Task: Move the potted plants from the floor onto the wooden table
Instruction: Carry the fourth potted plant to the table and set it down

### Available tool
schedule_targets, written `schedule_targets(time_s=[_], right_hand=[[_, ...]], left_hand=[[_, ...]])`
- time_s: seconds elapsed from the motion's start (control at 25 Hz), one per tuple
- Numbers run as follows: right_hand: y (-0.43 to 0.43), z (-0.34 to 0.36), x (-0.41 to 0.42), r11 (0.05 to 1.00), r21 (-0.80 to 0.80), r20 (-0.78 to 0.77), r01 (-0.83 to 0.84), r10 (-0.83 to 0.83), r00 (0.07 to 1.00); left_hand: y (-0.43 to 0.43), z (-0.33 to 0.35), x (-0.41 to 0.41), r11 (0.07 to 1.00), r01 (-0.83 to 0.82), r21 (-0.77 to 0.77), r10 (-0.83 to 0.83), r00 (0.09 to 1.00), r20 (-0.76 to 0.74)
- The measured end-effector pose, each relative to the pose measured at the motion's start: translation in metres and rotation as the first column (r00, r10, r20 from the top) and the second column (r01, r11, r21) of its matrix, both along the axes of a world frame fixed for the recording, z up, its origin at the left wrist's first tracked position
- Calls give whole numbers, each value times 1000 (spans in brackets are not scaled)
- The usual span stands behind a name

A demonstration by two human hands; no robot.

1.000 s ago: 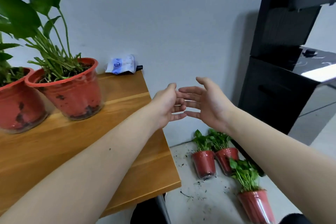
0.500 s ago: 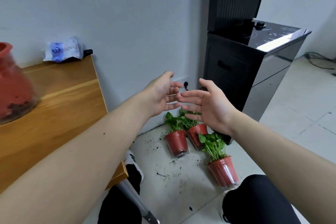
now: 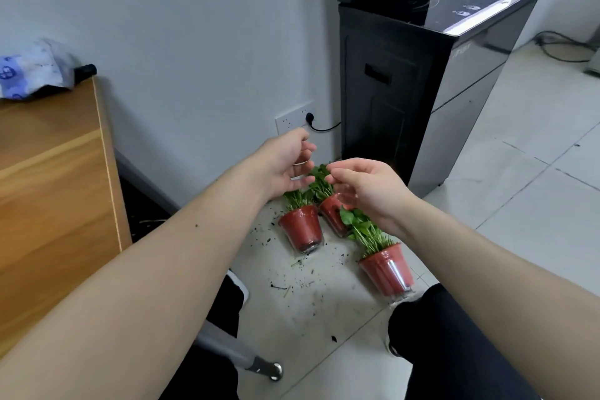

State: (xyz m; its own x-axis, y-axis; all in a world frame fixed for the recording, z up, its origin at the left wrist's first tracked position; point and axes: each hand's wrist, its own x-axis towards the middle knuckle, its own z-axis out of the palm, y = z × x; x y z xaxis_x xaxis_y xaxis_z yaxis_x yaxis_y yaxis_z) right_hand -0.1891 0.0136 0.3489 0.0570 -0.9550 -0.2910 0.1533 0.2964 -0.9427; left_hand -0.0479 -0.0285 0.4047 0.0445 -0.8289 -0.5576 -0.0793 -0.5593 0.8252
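Three small red potted plants stand on the floor by the wall: a left pot (image 3: 302,229), a middle pot (image 3: 332,214) partly hidden behind my right hand, and a nearer right pot (image 3: 386,271). My left hand (image 3: 285,163) and my right hand (image 3: 365,188) hover side by side in the air above them, fingers apart and curled, holding nothing. The wooden table (image 3: 55,198) fills the left side; no pot on it is in view.
A crumpled white-and-blue packet (image 3: 31,71) lies at the table's back edge. A tall black appliance (image 3: 422,68) stands right of the pots, plugged into a wall socket (image 3: 293,120). Loose soil is scattered on the floor. My dark-trousered knees and a chair leg (image 3: 256,364) are below.
The view has swung right and down, away from the pots on the table. Both empty hands have lowered towards the floor pots, which appear larger and closer.
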Motion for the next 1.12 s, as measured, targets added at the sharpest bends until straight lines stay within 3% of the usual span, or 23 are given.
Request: schedule_targets(time_s=[0.16, 0.28, 0.48, 0.56, 0.92, 1.12], right_hand=[[-17, -38, -17, 992, 49, -19, 114, -114, 993], [-32, -67, -31, 962, 180, 44, 205, -216, 975], [-61, -123, -41, 784, 504, 73, 363, -457, 886], [-73, -147, -43, 728, 563, 47, 392, -501, 864], [-105, -247, -54, 604, 719, -120, 345, -381, 917], [-148, -273, -23, 651, 690, -100, 315, -346, 933]], left_hand=[[-28, -30, -9, 998, -38, 58, 35, 998, 47], [-51, -56, -16, 992, -70, 101, 62, 995, 76], [-88, -110, -27, 976, -120, 183, 106, 991, 85], [-100, -135, -27, 961, -162, 222, 148, 986, 82], [-130, -263, 13, 853, -343, 392, 305, 939, 159], [-150, -315, 32, 809, -395, 436, 342, 919, 198]])
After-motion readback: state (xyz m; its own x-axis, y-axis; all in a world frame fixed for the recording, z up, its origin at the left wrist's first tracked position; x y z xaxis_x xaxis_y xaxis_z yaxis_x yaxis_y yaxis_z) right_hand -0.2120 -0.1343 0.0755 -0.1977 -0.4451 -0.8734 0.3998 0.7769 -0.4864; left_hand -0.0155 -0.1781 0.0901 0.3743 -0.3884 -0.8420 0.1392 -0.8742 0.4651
